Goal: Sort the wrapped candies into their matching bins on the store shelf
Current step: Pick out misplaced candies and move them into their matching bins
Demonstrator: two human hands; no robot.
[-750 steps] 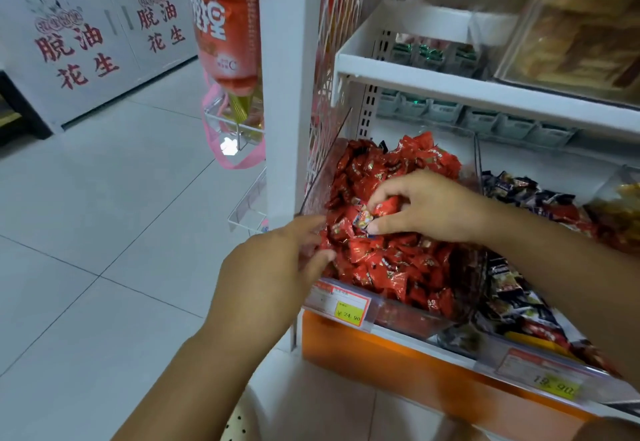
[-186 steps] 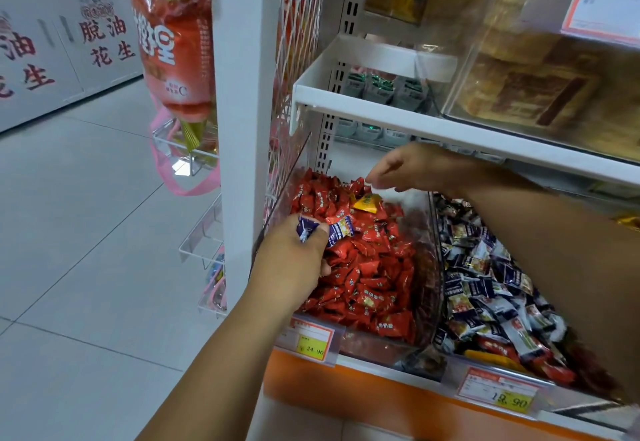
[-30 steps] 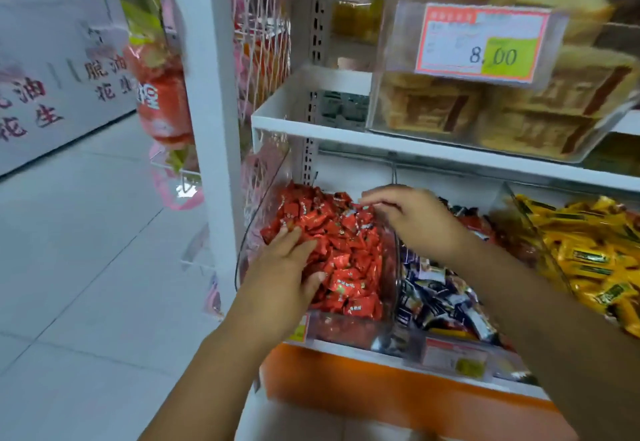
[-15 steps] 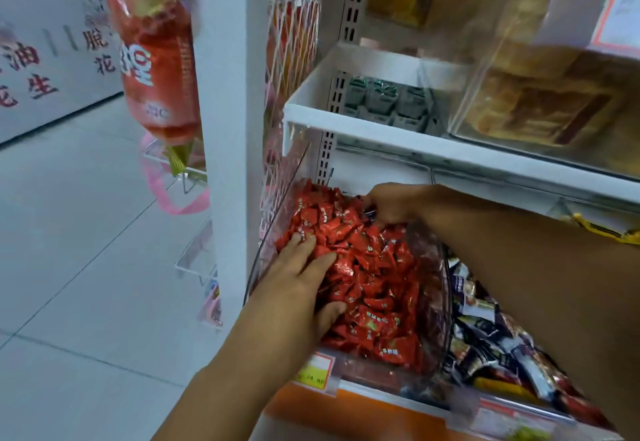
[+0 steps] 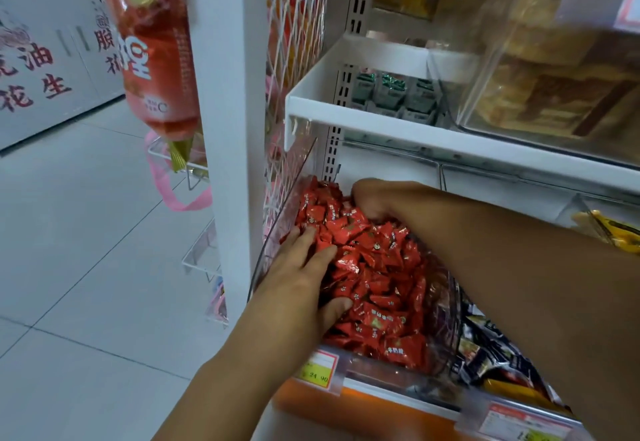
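Red-wrapped candies (image 5: 370,267) filled the clear bin (image 5: 277,232) at the left end of the lower shelf (image 5: 398,397), heaped against its transparent side wall. The left hand (image 5: 301,284) lay flat on the near left part of the heap, fingers straight and slightly spread, thumb out to the side, pressing on wrappers and gripping none. The right hand (image 5: 372,198) reached to the back of the same bin with its fingers curled down into the pile; whether they pinched a candy could not be told, since the fingertips were buried. Step in hand, as judged: searching the red heap for strays that belong elsewhere. No off-colour wrapper showed on the visible surface, so the next move would call for raking deeper, or for lifting whatever the right hand may hold and carrying it over the divider to the neighbouring bin of dark-wrapped candies (image 5: 485,347) just to the right. The right forearm (image 5: 502,267) hid most of that bin; a yellow-wrapped lot (image 5: 613,232) was cut off at the right edge. The price tag (image 5: 317,368) on the red bin's front was partly covered by the left wrist, and the second tag (image 5: 523,426) farther right was blurred.
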